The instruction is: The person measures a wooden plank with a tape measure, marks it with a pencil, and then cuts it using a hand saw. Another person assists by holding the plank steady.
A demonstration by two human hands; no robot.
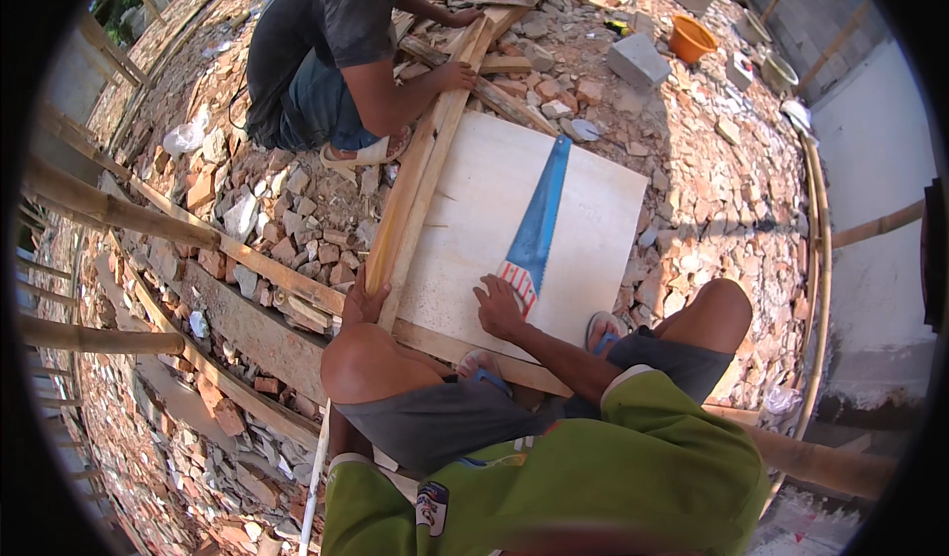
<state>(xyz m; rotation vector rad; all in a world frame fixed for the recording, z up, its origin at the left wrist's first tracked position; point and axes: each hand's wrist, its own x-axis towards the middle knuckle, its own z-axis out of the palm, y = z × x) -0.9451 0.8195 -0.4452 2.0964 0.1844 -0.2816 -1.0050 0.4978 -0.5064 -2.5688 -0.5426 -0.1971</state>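
A pale rectangular board [589, 214] lies flat in front of me. On it rests a handsaw [539, 218] with a blue blade and a red-and-white handle, its tip pointing away. My right hand [501, 309] is over the board beside the saw's handle, fingers apart; whether they touch the handle I cannot tell. Along the board's left edge run long wooden planks [415, 200], side by side. My left hand [366, 304] grips their near end, partly hidden behind my knee. At the far end, a co-worker's hand [456, 77] presses on the same planks.
A co-worker [326, 52] in a dark shirt squats at the far left. Broken brick rubble [732, 190] covers the ground. Grey blocks [639, 60] and an orange basin [692, 39] stand at the far right. Bamboo poles [119, 203] cross on the left; a wall [880, 161] rises right.
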